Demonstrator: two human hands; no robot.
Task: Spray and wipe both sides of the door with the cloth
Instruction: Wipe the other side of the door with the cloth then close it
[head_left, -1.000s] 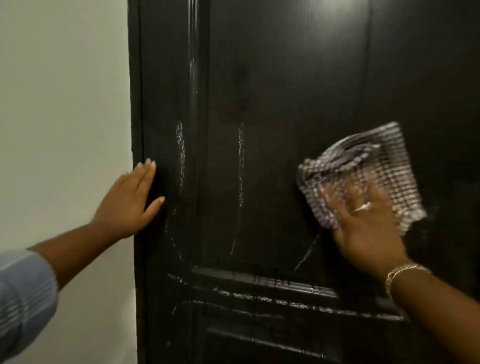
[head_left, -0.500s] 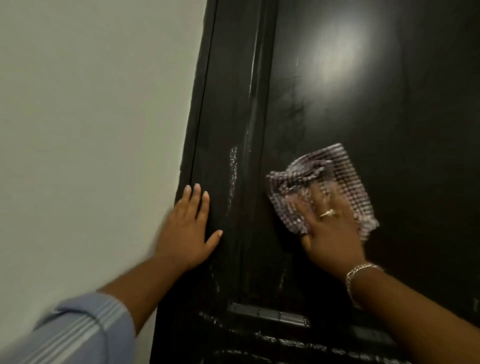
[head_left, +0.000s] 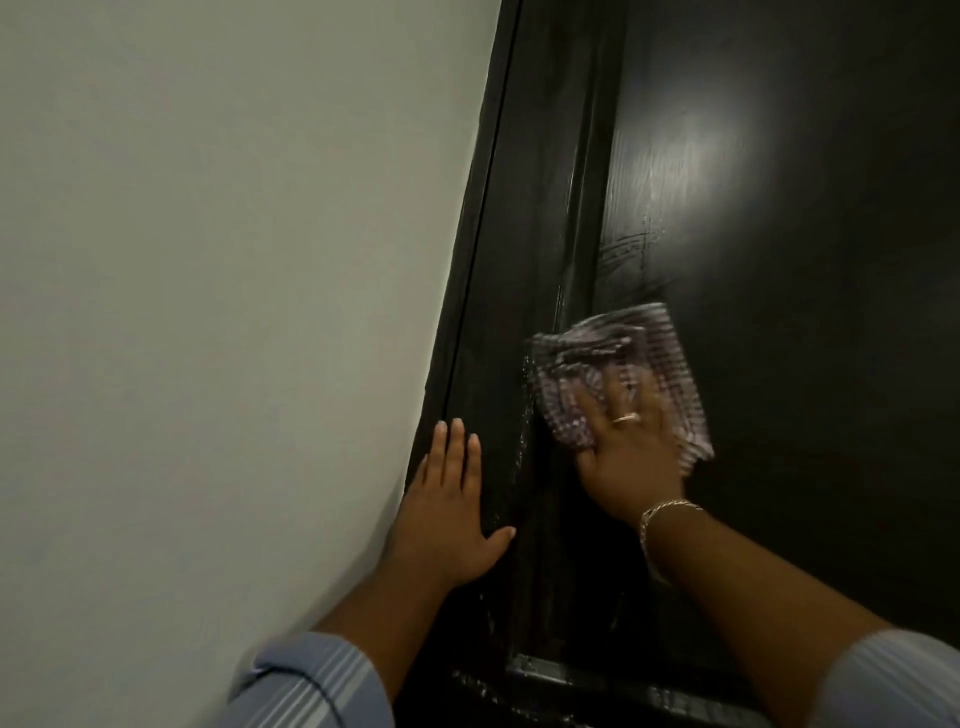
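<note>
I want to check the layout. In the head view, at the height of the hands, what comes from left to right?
Wall → left hand flat on the door's edge → wet streak → cloth under the right hand → dark door panel.

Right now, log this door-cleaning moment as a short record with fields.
surface: dark door, glossy, with a light glare high on the panel
cloth: checked cloth flat against the door panel
right hand: right hand presses the cloth to the door, fingers spread
left hand: left hand flat on the door's left edge, beside the wall
residue: wet streaks along the moulding left of the cloth
</note>
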